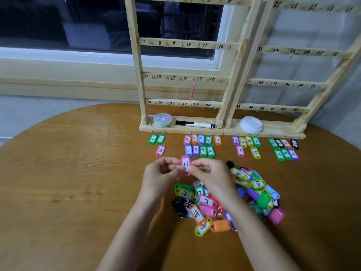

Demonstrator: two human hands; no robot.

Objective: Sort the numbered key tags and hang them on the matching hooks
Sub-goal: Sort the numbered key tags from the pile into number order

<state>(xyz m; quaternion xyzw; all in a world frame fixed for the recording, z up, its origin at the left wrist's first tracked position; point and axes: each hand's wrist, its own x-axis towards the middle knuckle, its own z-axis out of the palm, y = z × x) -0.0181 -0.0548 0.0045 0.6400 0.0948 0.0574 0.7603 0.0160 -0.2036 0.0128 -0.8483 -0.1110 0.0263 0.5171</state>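
Both hands hold up a pink key tag marked 11 (185,163) above the round wooden table (68,182). My left hand (162,173) pinches its left edge and my right hand (209,173) pinches its right edge. Under my wrists lies a loose pile of coloured tags (224,202). Sorted tags lie in rows (199,145) in front of the wooden hook rack (185,44), whose rails carry handwritten numbers. One pink tag (192,92) hangs from a hook near 17.
A second numbered rack (293,83) stands to the right. On the rack's base sit a small lidded tub (162,119), a black marker (195,124) and a white lid (251,124). A dark window is behind the racks.
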